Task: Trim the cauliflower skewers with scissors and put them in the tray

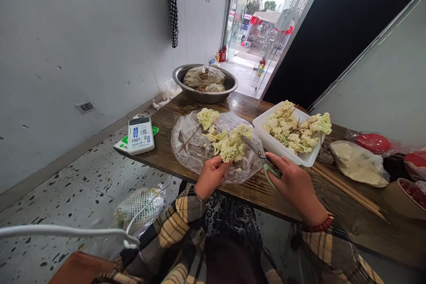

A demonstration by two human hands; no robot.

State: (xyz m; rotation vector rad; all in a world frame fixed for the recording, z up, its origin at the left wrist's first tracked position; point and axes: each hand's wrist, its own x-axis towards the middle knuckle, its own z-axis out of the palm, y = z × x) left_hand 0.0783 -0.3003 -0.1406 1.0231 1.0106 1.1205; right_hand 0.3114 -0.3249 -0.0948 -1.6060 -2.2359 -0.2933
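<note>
Head view: left hand [211, 175] is pinching the stem end of a knobbly, pale-green cauliflower chunk [231, 145], fingers closed on it. The chunk is lying on a crinkled clear plastic bag [191, 151] on the grained dark wooden table [169, 117]. Right hand [296, 186] is gripping green-handled steel scissors [258, 153], blades nearly together, tips touching the chunk. Just beside: rectangular white tray [279, 148] holding skewered florets [296, 131]. Thin bamboo skewers [346, 188] are lying loose to the right.
</note>
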